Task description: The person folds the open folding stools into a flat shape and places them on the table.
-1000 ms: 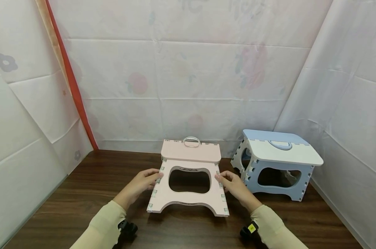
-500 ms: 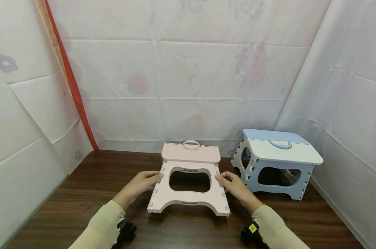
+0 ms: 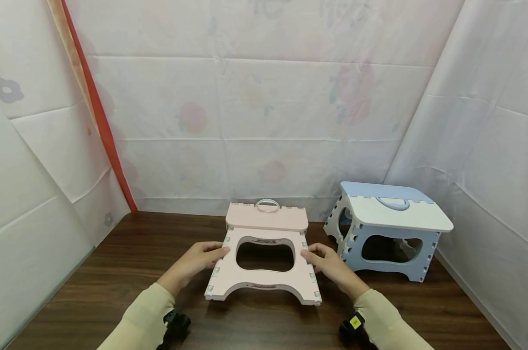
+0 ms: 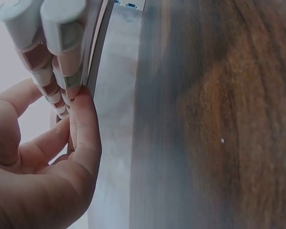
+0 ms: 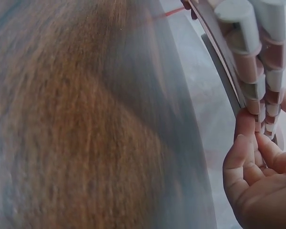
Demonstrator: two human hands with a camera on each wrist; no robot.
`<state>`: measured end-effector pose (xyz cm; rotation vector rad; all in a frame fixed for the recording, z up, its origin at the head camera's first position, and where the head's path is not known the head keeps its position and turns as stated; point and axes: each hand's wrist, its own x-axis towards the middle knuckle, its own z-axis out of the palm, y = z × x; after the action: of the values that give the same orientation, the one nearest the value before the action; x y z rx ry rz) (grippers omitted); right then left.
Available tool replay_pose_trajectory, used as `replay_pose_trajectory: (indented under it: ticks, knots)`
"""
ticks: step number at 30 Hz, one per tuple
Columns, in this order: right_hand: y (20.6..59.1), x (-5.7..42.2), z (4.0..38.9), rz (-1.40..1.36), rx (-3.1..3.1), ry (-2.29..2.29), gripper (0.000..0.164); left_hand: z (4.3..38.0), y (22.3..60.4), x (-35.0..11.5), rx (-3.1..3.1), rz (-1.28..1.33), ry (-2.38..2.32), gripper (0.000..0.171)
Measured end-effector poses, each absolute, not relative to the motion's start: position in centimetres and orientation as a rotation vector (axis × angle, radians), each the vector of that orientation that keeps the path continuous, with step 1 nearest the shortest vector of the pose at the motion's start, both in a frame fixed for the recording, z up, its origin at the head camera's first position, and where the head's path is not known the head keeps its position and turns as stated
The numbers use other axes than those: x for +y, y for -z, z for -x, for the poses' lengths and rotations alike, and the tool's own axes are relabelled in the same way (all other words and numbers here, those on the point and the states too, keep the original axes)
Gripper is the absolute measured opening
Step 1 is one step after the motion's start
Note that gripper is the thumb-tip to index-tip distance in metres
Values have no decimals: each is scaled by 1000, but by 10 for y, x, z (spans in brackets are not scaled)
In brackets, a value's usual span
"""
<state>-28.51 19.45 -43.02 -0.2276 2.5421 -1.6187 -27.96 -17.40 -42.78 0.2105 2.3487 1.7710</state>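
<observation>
A pink folding stool (image 3: 264,279), its legs folded flat and its top section tilted back, is held between both hands in the head view. My left hand (image 3: 198,262) grips its left edge, thumb on the upper face and fingers beneath. On the opposite edge, my right hand (image 3: 329,266) holds it the same way. Both wrist views show the hinged side edges of the stool (image 4: 62,36) pinched between thumb and curled fingers. A clear loop handle (image 3: 268,201) stands up at the far end. The stool's underside is mostly hidden.
To the right stands an unfolded blue and white folding stool (image 3: 399,211), close to the right hand. A dark wooden table (image 3: 115,282) lies beneath everything. White printed cloth (image 3: 264,112) hangs behind and along both sides.
The stool's far top section has tipped slightly downward and looks shorter. Both hands keep their grip with hardly any shift. The blue and white stool has not moved.
</observation>
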Motion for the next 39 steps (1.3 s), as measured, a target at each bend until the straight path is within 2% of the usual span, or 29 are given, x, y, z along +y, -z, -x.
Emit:
replay_pose_trajectory:
  ticks: [12,20,29,39]
  knots:
    - [430,191,284,304,2514,1556,47,274,425,-185,2356,-217,-1741,62]
    - [427,182,283,358,2472,1569,45,274,428,-196,2353,-237,-1735,65]
    - [433,174,288,356,2489,1558,39,271,423,-203,2384,-146,-1713,65]
    - [429,153,287,382,2453,1558,42,266,421,-221,2443,-102,-1667,70]
